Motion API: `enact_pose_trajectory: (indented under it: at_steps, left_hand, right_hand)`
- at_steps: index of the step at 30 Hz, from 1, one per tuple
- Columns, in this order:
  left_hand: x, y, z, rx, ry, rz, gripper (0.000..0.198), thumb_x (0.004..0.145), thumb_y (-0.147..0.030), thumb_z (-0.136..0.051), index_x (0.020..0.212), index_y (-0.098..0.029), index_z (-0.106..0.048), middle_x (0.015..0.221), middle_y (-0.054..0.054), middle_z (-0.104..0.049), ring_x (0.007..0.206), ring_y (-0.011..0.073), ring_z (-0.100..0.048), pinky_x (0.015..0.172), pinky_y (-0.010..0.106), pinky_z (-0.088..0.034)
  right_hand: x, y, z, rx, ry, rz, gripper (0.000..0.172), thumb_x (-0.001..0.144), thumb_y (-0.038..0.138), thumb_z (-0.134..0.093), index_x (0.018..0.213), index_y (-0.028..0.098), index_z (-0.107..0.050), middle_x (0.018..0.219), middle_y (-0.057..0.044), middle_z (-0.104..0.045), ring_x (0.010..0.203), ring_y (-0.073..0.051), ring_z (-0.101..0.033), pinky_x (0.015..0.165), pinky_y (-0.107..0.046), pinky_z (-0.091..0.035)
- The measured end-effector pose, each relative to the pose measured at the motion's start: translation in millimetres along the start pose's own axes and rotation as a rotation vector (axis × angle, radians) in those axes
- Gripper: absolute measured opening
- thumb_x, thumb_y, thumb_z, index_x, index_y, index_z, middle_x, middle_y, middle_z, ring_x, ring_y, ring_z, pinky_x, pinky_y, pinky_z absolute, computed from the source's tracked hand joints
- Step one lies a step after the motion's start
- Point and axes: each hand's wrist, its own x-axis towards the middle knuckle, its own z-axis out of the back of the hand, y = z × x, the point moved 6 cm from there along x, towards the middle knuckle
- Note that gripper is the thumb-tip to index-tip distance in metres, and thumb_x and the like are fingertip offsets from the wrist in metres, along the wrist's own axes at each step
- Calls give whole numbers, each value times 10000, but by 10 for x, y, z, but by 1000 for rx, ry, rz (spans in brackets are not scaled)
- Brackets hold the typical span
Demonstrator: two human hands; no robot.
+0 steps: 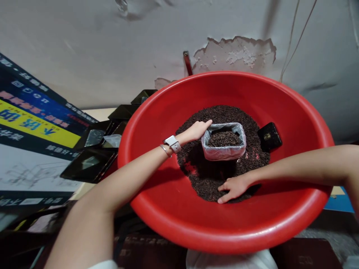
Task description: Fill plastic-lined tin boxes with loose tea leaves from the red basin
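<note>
My left hand [198, 130] grips the left edge of a small plastic-lined box [224, 153]. Clear film folds over its rim, and dark loose leaves that look like tea [223, 139] fill much of it. The box is inside a big red basin [159, 186], over a spread of the same loose tea [221, 112]. In front of the box, my right hand [234, 188] rests on the tea near the basin's front side, fingers apart and nothing visibly held. Its fingertips partly touch the leaves. A black lid-like piece [269, 136] leans against the basin's right inner side.
Several dark open boxes [92, 162], some with plastic lining, stand left of the basin. Beyond them is a large printed carton [33, 123]. A wall with peeling paint [238, 54] rises close behind the basin, and thin cords [294, 41] hang at the right.
</note>
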Motion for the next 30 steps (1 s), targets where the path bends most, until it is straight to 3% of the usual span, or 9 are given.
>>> enact_pose_trajectory:
  at_steps: [2, 4, 8, 12, 15, 18, 25, 28, 30]
  left_hand:
    - [-9, -12, 5, -1, 10, 2, 270, 872, -72, -381, 1079, -162, -529, 755, 53, -665, 725, 167, -637, 672, 236, -435]
    - [-14, -30, 9, 10, 26, 3, 271, 873, -63, -379, 1082, -152, -528, 776, 65, -670, 736, 169, -640, 683, 238, -437]
    - [-16, -77, 9, 76, 63, -6, 293, 871, -49, -368, 1110, -128, -518, 816, 84, -675, 763, 176, -646, 687, 240, -441]
    - [-11, -76, -14, 118, 100, 23, 320, 878, -57, -362, 1166, -104, -495, 874, 108, -680, 799, 192, -650, 688, 253, -449]
    - [-3, -58, -39, 83, 91, 24, 287, 893, -114, -395, 1158, -111, -506, 882, 94, -680, 793, 193, -645, 700, 264, -458]
    - [3, -43, -67, 20, 71, 7, 270, 915, -121, -348, 1112, -108, -532, 864, 76, -680, 757, 172, -627, 686, 254, -460]
    - [-5, -46, -43, 75, 34, -5, 341, 897, -120, -356, 1209, -128, -494, 933, 92, -695, 789, 196, -661, 680, 262, -465]
    - [-6, -43, -43, 108, 53, 9, 337, 882, -91, -344, 1176, -119, -506, 922, 94, -699, 807, 200, -665, 701, 272, -472]
    - [-5, -33, -48, 108, 60, 23, 342, 868, -71, -347, 1167, -114, -508, 931, 101, -696, 823, 202, -666, 719, 276, -472]
  right_hand:
    - [-14, 92, -43, -117, 96, 4, 658, 891, 583, -374, 1261, 81, -585, 1143, -229, -640, 1022, -327, -643, 810, -401, -498]
    - [-41, 232, 43, -231, 65, 39, 594, 907, 552, -362, 1197, 104, -623, 1031, -221, -676, 944, -340, -663, 738, -406, -495]
    - [-172, 572, 453, -338, -184, 182, 513, 917, 540, -368, 1087, 139, -640, 841, -155, -694, 766, -274, -672, 639, -329, -450]
    - [-429, 730, 1005, -282, -531, 284, 425, 948, 483, -351, 935, 143, -604, 699, -63, -628, 596, -150, -560, 589, -254, -362]
    - [-613, 633, 1377, -233, -776, 255, 371, 949, 452, -370, 932, 136, -563, 706, -41, -591, 581, -118, -485, 594, -241, -332]
    - [-743, 442, 1655, -218, -992, 163, 351, 959, 419, -356, 992, 124, -543, 845, -77, -613, 695, -138, -516, 659, -255, -353]
    - [-790, 238, 1855, -391, -999, 50, 333, 944, 406, -424, 1056, 129, -572, 1065, -130, -582, 953, -211, -528, 833, -347, -380]
    - [-865, 101, 2004, -289, -1084, 31, 339, 959, 406, -378, 1032, 141, -575, 1025, -108, -595, 931, -193, -534, 843, -344, -392]
    - [-894, -119, 2135, -205, -1151, -34, 346, 968, 400, -340, 1025, 144, -567, 1004, -101, -605, 920, -189, -539, 849, -347, -402]
